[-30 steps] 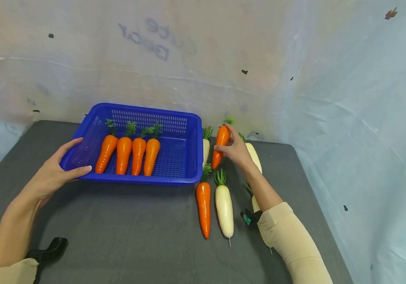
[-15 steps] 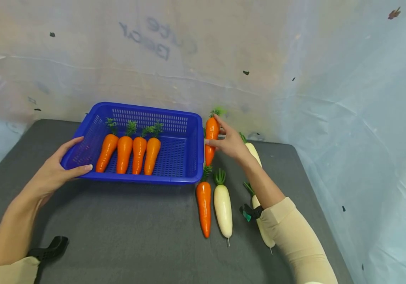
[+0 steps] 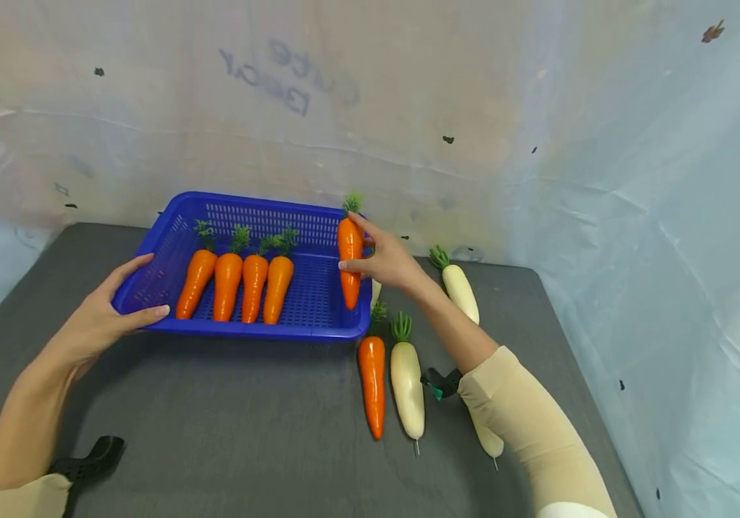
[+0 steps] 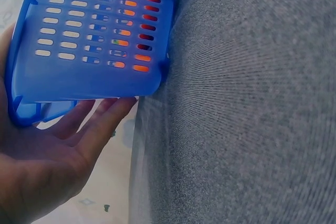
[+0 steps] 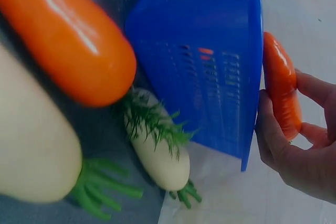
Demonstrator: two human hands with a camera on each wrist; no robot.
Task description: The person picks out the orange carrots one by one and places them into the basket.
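Note:
A blue plastic basket [image 3: 305,332] stands tilted toward me at the back of the table. My left hand [image 3: 99,315] grips its left end, thumb over the front rim; in the left wrist view the fingers [image 4: 100,124] reach round the outside wall. Several orange carrots [image 3: 227,277] with green tops lie side by side in its left half. My right hand [image 3: 387,259] pinches another carrot [image 3: 349,248], held upright over the basket's right end with the leafy top up. In the right wrist view this carrot [image 5: 281,82] shows just above the basket's rim.
On the grey table [image 3: 247,432], right of the basket, lie a carrot [image 3: 372,385] and a white radish [image 3: 407,388]. Two more radishes lie farther right, one [image 3: 460,291] behind my forearm and one [image 3: 487,437] partly under it. Another radish [image 5: 160,156] lies beside the basket's end wall.
My right hand has carried the carrot leftward, from above the radishes right of the basket to over the basket's right end. The left hand and basket stay in place.

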